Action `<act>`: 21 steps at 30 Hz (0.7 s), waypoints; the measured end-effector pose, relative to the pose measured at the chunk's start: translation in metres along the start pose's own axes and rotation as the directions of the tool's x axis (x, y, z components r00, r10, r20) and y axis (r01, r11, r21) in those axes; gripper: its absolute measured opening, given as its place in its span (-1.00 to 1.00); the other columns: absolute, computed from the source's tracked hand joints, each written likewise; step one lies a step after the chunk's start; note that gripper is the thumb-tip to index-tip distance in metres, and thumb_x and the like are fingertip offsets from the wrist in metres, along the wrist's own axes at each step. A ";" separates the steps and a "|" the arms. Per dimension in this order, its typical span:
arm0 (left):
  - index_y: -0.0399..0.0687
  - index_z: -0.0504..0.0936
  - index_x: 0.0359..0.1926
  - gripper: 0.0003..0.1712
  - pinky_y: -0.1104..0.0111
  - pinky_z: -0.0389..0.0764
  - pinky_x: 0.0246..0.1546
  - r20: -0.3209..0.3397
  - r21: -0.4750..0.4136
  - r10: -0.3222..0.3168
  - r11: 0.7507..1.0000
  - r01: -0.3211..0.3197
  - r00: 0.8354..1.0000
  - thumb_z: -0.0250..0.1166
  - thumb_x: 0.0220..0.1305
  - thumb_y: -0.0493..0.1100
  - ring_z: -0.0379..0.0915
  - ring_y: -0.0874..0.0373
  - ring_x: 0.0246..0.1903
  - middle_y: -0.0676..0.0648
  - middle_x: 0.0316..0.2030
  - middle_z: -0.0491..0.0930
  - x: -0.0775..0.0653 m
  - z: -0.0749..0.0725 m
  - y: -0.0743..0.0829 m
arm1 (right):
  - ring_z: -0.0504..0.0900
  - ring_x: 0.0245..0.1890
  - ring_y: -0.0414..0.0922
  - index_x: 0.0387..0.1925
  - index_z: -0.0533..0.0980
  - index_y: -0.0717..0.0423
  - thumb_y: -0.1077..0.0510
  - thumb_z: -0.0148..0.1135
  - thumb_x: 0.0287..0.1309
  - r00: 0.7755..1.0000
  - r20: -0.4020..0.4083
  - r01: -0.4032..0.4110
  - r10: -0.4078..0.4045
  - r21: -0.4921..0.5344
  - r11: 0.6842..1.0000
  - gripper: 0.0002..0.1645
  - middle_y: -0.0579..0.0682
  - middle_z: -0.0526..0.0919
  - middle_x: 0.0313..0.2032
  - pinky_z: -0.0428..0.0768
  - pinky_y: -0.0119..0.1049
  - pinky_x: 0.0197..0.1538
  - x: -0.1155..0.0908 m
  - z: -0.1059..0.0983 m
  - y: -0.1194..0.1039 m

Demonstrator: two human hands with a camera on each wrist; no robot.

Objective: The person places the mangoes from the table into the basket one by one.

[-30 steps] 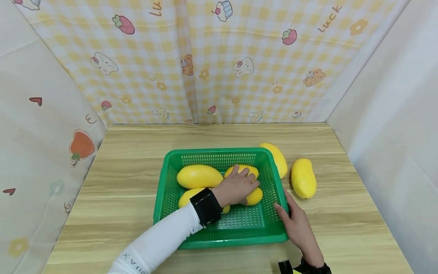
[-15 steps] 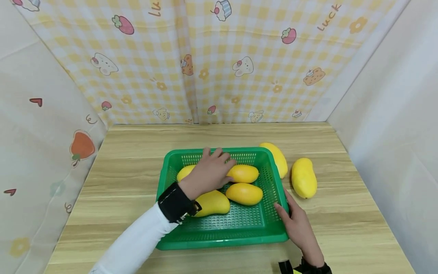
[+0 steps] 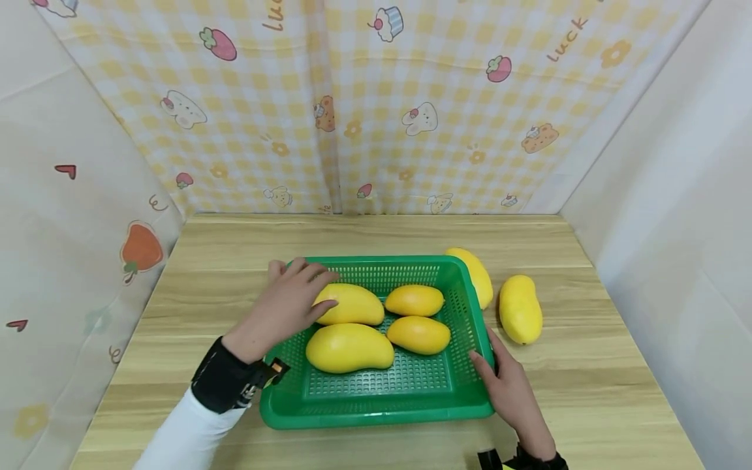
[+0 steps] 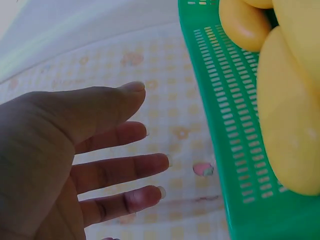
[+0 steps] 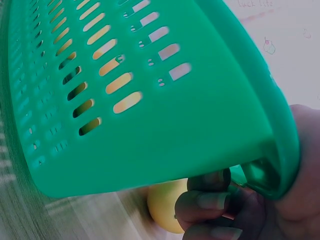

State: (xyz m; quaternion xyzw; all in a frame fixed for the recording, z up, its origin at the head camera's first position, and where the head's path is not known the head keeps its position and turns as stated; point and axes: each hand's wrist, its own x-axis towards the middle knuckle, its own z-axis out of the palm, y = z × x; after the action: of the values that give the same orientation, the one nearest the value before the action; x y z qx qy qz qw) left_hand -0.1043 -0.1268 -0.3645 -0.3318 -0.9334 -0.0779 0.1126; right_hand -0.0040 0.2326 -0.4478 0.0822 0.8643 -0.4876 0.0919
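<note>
A green plastic basket [image 3: 376,418] holds two larger yellow mangoes, one at the front [image 3: 350,348] and one behind it [image 3: 355,304]. To their right lie two smaller orange-yellow mangoes, the front one [image 3: 420,335] and the back one [image 3: 414,300]. My left hand [image 3: 282,307] hovers over the basket's left rim, partly hiding the back larger mango. In the left wrist view its fingers [image 4: 122,172] are spread and hold nothing. My right hand [image 3: 512,388] grips the basket's right rim, thumb on top; the right wrist view shows fingertips [image 5: 212,200] curled under the rim.
Two more yellow mangoes lie on the wooden table [image 3: 229,254] right of the basket: one partly behind its back corner [image 3: 478,277], one farther right [image 3: 521,309]. A checked curtain [image 3: 376,130] stands behind, with white cloth walls at both sides.
My left hand has moved left, from over the small mangoes across to the basket's left rim, uncovering the fruit. My right hand stays on the right rim, and the mangoes lie as before.
</note>
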 end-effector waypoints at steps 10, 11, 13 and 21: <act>-0.27 0.55 0.07 -0.48 0.15 0.16 -0.32 -0.108 -0.203 -0.195 0.964 0.170 0.975 0.43 0.11 -0.15 0.36 -0.13 -0.12 -0.21 -0.14 0.51 -0.054 0.018 -0.024 | 0.59 -0.17 -0.04 0.47 0.01 0.11 -0.07 0.00 0.40 1.000 -0.014 0.003 -0.003 -0.044 0.999 -0.24 0.27 0.47 0.12 0.60 -0.24 -0.25 0.000 0.000 0.002; -0.29 0.54 0.08 -0.47 0.17 0.15 -0.33 -0.122 -0.207 -0.209 0.961 0.181 0.970 0.44 0.10 -0.17 0.36 -0.13 -0.14 -0.21 -0.15 0.50 -0.058 0.019 -0.027 | 0.60 -0.17 -0.04 0.47 0.02 0.11 -0.07 0.00 0.40 1.000 -0.015 0.005 -0.006 -0.047 0.999 -0.23 0.27 0.47 0.12 0.61 -0.23 -0.25 0.000 0.000 0.002; -0.31 0.53 0.08 -0.46 0.19 0.16 -0.36 -0.133 -0.209 -0.238 0.956 0.208 0.962 0.44 0.09 -0.19 0.38 -0.13 -0.19 -0.21 -0.18 0.50 -0.065 0.021 -0.031 | 0.60 -0.16 -0.03 0.47 0.02 0.12 -0.08 0.00 0.40 1.000 -0.019 0.014 -0.015 -0.052 0.999 -0.23 0.28 0.47 0.12 0.61 -0.21 -0.24 0.000 0.000 0.002; -0.39 0.44 0.16 -0.35 0.21 0.23 -0.38 -0.072 -0.263 -0.309 0.923 0.281 0.948 0.42 0.13 -0.13 0.36 0.06 -0.41 -0.07 -0.40 0.48 -0.083 0.040 -0.032 | 0.59 -0.14 -0.01 0.47 0.02 0.10 -0.07 -0.01 0.41 1.000 -0.023 0.007 -0.008 -0.065 0.998 -0.25 0.27 0.46 0.14 0.60 -0.23 -0.23 0.000 0.001 0.004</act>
State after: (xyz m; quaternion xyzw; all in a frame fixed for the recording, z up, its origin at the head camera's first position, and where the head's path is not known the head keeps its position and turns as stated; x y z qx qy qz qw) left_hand -0.0686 -0.1919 -0.4273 -0.1941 -0.9475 -0.2293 0.1092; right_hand -0.0031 0.2335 -0.4517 0.0815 0.8810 -0.4587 0.0827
